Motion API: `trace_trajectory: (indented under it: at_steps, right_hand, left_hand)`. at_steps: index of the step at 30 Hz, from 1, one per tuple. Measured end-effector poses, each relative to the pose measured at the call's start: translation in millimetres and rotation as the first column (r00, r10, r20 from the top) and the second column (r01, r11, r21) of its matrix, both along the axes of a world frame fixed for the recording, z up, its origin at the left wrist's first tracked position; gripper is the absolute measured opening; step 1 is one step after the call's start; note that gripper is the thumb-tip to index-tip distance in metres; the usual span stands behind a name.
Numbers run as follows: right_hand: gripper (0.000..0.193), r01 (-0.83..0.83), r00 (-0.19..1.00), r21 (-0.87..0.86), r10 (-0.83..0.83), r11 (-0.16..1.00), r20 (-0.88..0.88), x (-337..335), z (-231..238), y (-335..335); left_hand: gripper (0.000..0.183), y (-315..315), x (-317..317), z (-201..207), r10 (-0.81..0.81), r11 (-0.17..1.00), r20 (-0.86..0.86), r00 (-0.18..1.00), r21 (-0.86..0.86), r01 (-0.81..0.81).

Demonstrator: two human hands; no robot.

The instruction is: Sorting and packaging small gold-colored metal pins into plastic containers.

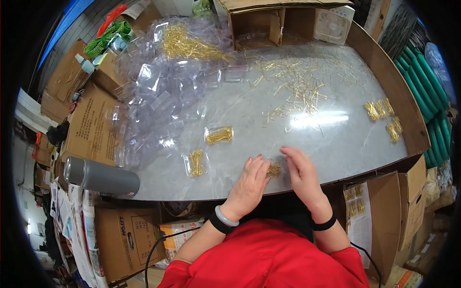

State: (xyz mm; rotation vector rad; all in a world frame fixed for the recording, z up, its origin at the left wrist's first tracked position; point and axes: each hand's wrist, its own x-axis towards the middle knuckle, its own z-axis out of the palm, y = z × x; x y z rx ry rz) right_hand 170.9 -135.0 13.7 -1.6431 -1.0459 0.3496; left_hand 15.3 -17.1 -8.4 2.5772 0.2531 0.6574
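Near the front edge of the table, a small bundle of gold wire hooks (273, 169) lies between my two hands. My left hand (249, 182) rests flat beside it, fingers stretched out and the fingertips close against its left side. Just to the right, my right hand (301, 175) is held with its fingers apart and slightly curved, nothing visible in them. Left of my hands, two clear plastic packs hold gold hooks: one pack (219, 135) farther off, another pack (196, 163) nearer. Loose gold hooks (307, 89) are scattered over the far middle of the table.
Clear plastic packaging (168, 91) is heaped on the left, topped by a pile of gold hooks (189, 43). A grey bottle (108, 177) lies at the left edge. Several hook bundles (379, 109) sit far right by a cardboard rim (394, 86). An open cardboard box (273, 24) stands behind.
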Motion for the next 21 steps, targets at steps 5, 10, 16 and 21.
trace_trajectory:
  at_steps: [5, 10, 16, 21]
  right_hand:
    - [0.042, 0.042, 0.972, 0.118, -0.013, 0.992, -0.233, -34, -22, 2]
    - [0.047, 0.073, 0.997, 0.033, -0.074, 0.997, 0.009, -22, -11, -1]
    - [0.036, 0.038, 0.999, -0.018, -0.038, 0.999, 0.035, -31, -6, 1]
    - [0.029, 0.045, 0.982, 0.034, -0.05, 0.998, 0.18, -29, -6, 7]
  left_hand:
    - [0.053, -1, 1, -3, 0.02, 0.999, -0.001, 1.0, 0.047, -0.02]
    - [0.059, -1, -3, -3, 0.034, 0.998, -0.029, 0.999, 0.047, -0.033]
    - [0.063, -2, 0, -3, 0.029, 0.999, 0.003, 1.0, 0.045, -0.029]
    - [0.066, -1, -2, -6, 0.033, 0.999, 0.01, 0.999, 0.037, -0.033]
